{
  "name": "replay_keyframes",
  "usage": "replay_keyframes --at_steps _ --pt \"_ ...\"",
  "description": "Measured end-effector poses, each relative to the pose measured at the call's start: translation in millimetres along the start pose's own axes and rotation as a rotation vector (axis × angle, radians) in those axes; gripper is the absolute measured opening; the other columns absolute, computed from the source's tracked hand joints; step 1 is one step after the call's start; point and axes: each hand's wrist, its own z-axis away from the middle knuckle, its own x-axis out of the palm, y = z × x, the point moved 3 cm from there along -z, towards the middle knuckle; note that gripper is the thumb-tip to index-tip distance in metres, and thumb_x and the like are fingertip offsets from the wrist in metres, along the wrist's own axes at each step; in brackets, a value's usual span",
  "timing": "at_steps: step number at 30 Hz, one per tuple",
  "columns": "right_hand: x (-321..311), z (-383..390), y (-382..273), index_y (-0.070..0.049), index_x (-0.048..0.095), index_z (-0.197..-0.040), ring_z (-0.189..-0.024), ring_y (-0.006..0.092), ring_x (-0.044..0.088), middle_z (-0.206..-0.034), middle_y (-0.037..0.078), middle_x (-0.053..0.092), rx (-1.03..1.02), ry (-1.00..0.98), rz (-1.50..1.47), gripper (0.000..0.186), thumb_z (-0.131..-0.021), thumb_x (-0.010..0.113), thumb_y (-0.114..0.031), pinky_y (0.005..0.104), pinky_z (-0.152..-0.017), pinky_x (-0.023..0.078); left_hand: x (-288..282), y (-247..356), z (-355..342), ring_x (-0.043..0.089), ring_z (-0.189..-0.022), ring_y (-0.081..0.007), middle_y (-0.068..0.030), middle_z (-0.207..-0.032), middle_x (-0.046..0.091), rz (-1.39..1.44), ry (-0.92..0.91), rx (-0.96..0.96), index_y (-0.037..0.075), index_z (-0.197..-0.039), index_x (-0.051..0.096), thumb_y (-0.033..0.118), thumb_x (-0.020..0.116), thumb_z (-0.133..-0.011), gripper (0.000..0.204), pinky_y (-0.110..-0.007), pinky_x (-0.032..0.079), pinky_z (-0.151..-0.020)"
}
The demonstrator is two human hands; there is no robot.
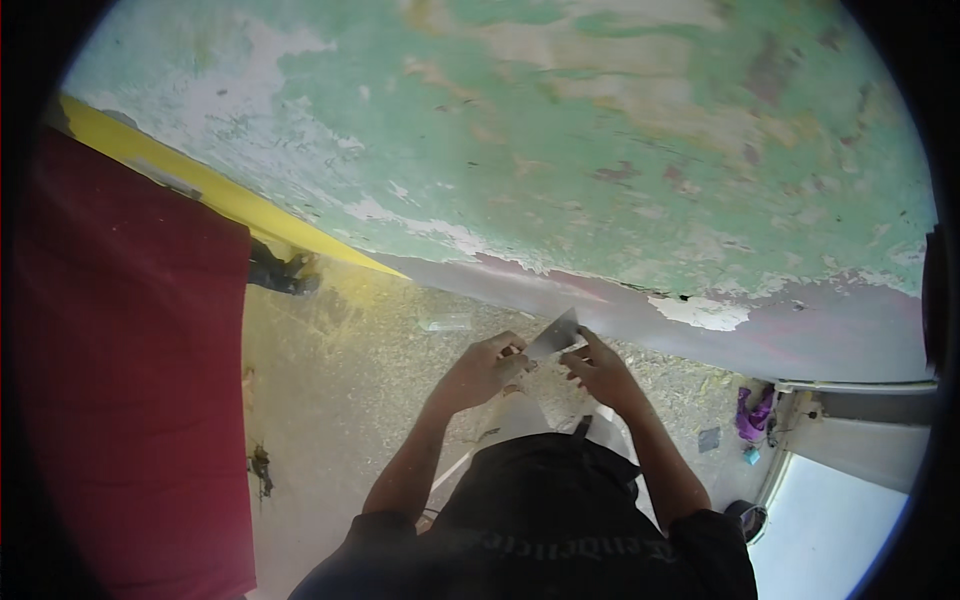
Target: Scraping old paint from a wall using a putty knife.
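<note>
Mid-frame, left hand (482, 373) with fingers closed on lower end of blade (554, 336); right hand (605, 375) with bent fingers at its right side, grip unclear. Far left, red sheet (150, 380); then littered floor (345, 385); peeling wall (600, 150) above.

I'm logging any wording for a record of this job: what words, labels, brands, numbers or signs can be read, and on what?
Black shirt: faint lettering, upside down and partly blurred; not transcribed here.
Pale trousers: a small dark mark, too small to tell if it is text.
Grey blade: none seen.
Green wall: none seen.
</note>
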Motion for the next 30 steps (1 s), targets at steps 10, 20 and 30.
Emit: replay_keyframes --at_steps 10,20,30 --pt "126.7 -52.9 -56.9 0.005 0.022 -0.145 -0.082 0.0198 0.065 -0.102 0.015 0.066 0.034 -0.006 0.025 0.068 -0.093 0.056 -0.023 0.0293 -0.066 0.051 -130.0 -107.3 10.9 0.055 -0.056 -0.0113 -0.0059 -0.074 0.062 0.173 -0.058 -0.041 0.003 -0.1 0.064 0.026 0.066 -0.088 0.026 -0.026 0.045 -0.051" --pt "144.9 -85.9 -57.4 0.001 0.025 -0.145 -0.079 0.0179 0.064 -0.101 0.015 0.065 0.074 -0.062 -0.065 0.069 -0.091 0.058 -0.025 0.0291 -0.065 0.051 -161.0 -123.5 7.1 0.055 -0.058 -0.0117 -0.0061 -0.072 0.061 0.148 0.002 0.007 0.001 -0.1 0.063 0.021 0.064 -0.087 0.023 -0.027 0.045 -0.053" --pt "170.3 -123.3 -79.4 0.005 0.022 -0.145 -0.081 0.0163 0.062 -0.106 0.013 0.064 0.071 -0.082 -0.325 0.069 -0.093 0.056 -0.026 0.0273 -0.068 0.051 -199.5 -120.6 -8.6 0.059 -0.06 -0.0138 -0.0072 -0.076 0.064 0.216 -0.059 -0.1 0.002 -0.101 0.061 0.016 0.061 -0.087 0.02 -0.028 0.046 -0.052"
